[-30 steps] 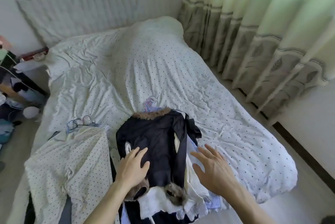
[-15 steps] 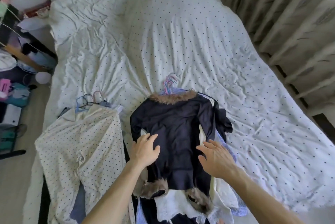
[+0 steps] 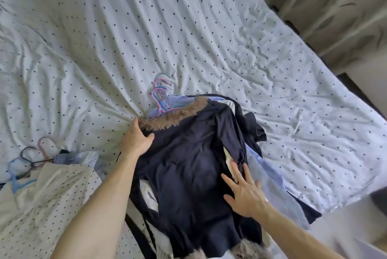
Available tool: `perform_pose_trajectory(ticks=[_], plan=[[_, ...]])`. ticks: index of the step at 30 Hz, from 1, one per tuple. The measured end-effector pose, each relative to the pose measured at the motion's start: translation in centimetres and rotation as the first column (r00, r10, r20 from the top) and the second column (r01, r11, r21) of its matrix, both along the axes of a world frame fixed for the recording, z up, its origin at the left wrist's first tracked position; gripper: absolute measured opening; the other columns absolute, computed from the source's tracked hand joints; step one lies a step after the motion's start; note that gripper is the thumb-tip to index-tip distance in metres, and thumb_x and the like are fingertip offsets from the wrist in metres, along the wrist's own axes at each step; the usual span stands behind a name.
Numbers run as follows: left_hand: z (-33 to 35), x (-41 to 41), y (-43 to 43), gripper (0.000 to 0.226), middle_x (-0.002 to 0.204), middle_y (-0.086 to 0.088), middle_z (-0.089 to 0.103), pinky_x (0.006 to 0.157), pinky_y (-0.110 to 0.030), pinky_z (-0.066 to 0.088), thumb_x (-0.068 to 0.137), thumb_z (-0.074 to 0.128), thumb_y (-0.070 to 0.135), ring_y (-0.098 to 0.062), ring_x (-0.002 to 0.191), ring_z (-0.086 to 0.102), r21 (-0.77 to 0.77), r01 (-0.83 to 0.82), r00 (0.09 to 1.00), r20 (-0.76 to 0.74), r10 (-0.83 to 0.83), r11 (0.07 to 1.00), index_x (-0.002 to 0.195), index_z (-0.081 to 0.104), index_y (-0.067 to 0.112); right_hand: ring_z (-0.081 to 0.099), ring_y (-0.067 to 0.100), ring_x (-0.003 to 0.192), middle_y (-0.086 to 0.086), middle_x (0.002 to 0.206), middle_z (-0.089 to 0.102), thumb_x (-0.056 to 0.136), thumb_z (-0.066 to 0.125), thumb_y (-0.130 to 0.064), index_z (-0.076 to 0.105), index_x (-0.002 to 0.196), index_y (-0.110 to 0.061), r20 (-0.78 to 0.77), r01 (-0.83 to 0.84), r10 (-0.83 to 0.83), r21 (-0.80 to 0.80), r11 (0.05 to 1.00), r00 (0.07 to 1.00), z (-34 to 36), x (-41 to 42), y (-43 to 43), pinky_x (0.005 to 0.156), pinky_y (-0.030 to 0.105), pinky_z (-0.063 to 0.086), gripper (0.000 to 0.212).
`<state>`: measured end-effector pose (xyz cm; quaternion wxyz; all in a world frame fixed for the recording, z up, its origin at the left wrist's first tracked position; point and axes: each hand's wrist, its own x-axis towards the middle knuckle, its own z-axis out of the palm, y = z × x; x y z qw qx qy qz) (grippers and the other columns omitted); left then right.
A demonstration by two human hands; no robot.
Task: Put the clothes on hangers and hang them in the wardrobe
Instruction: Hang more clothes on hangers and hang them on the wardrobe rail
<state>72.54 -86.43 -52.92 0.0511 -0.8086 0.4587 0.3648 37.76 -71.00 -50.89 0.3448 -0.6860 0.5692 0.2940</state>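
Left hand [image 3: 136, 142] moved up, gripping navy top's [image 3: 188, 164] shoulder edge.

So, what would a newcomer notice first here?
The navy top with a brown fur collar lies at the near edge of the bed. The left hand grips its shoulder; the right hand rests flat on its other side. Pink and blue hangers poke out beyond the collar.

Bare bedsheet [image 3: 188, 28] stretches free beyond the clothes pile [image 3: 188, 164]; hanger hooks [image 3: 160, 95] jut at its far edge.
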Motion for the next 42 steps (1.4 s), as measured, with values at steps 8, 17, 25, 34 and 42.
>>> perform_pose_trajectory(ticks=[8, 17, 25, 34, 42], plan=[[-0.6, -1.5, -0.2, 0.051, 0.134, -0.025, 0.052, 0.099, -0.050, 0.044, 0.097, 0.053, 0.032, -0.043, 0.122, 0.050, 0.031, 0.057, 0.970, 0.236, -0.063, 0.998, 0.136, 0.045, 0.000, -0.013, 0.027, 0.152, -0.011, 0.164, -0.017, 0.098, 0.039, -0.056, 0.025, 0.154, -0.036, 0.094, 0.133, -0.138, 0.062, 0.989, 0.986, 1.2, -1.1, -1.4, 0.117, 0.054, 0.024, 0.060], [6.2, -3.8, 3.4, 0.043, 0.141, -0.030, 0.048, 0.105, -0.047, 0.037, 0.098, 0.042, 0.012, -0.045, 0.126, 0.048, -0.085, -0.351, 0.930, -0.147, 0.337, 0.933, 0.137, 0.040, -0.004, 0.032, 0.016, 0.146, -0.005, 0.155, 0.037, 0.101, 0.043, -0.049, 0.052, 0.141, -0.026, 0.228, 0.413, -0.438, 0.150, 0.898, 0.869, 6.6, -2.4, -0.1, 0.113, 0.025, 0.027, 0.047], [19.7, -21.4, 12.6, 0.040, 0.101, -0.013, 0.074, 0.073, -0.026, 0.034, 0.084, 0.051, 0.041, -0.034, 0.102, 0.064, -0.311, 0.068, 0.908, -0.375, -0.188, 0.948, 0.102, 0.072, 0.011, 0.072, 0.021, 0.098, -0.002, 0.115, 0.070, 0.098, 0.052, -0.051, 0.064, 0.113, -0.031, 0.474, 0.803, -0.876, 0.487, 0.344, 0.088, 17.9, -8.1, 4.4, 0.086, 0.030, 0.052, 0.028], [28.0, -47.2, 25.9, 0.024, 0.088, -0.013, 0.071, 0.070, -0.045, 0.051, 0.089, 0.050, 0.035, -0.039, 0.087, 0.065, -0.608, 0.683, 0.384, -0.174, -0.907, 0.405, 0.102, 0.049, 0.015, 0.066, 0.009, 0.074, -0.004, 0.083, 0.069, 0.091, 0.069, -0.038, 0.063, 0.095, -0.015, 0.732, 0.927, -0.571, 0.269, -0.260, -0.372, 28.5, -25.5, 17.8, 0.060, 0.028, 0.056, 0.024], [32.8, -60.8, 43.4, 0.016, 0.088, -0.001, 0.066, 0.066, -0.043, 0.048, 0.089, 0.051, 0.033, -0.036, 0.081, 0.062, -0.678, 0.725, -0.267, -0.114, -0.957, -0.122, 0.097, 0.041, 0.024, 0.069, 0.013, 0.066, 0.007, 0.078, 0.074, 0.092, 0.065, -0.008, 0.068, 0.092, -0.006, 0.832, 0.740, -0.336, 0.127, -0.660, -0.442, 33.6, -34.6, 40.4, 0.052, 0.025, 0.054, 0.004]])
